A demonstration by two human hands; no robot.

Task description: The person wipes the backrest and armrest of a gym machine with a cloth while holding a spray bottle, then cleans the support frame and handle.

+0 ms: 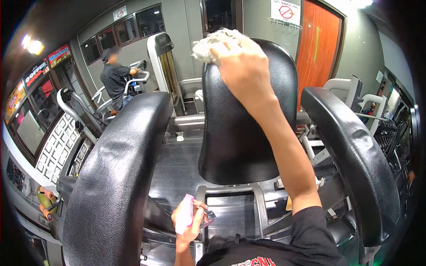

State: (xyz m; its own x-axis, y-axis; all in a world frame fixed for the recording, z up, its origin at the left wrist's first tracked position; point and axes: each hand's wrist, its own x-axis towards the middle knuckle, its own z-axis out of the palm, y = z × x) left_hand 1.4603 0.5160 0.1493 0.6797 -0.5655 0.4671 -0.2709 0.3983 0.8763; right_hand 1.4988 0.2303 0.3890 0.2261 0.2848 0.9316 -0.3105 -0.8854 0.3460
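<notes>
Spray bottle [184,215], low centre, is gripped in the left hand [191,221]. Farther up, the right hand [242,66] clutches a white cloth [213,42] against the top edge of the back pad [239,133], upper centre; open gaps separate it from both side pads [120,177].

One camera sits on the person's head, facing forward and somewhat down through a wide fisheye lens that bends the room and darkens the corners. It is close to a gym machine's back pad [239,133], within reach of the right hand [244,66], with side pads [115,177] flanking the view.
</notes>
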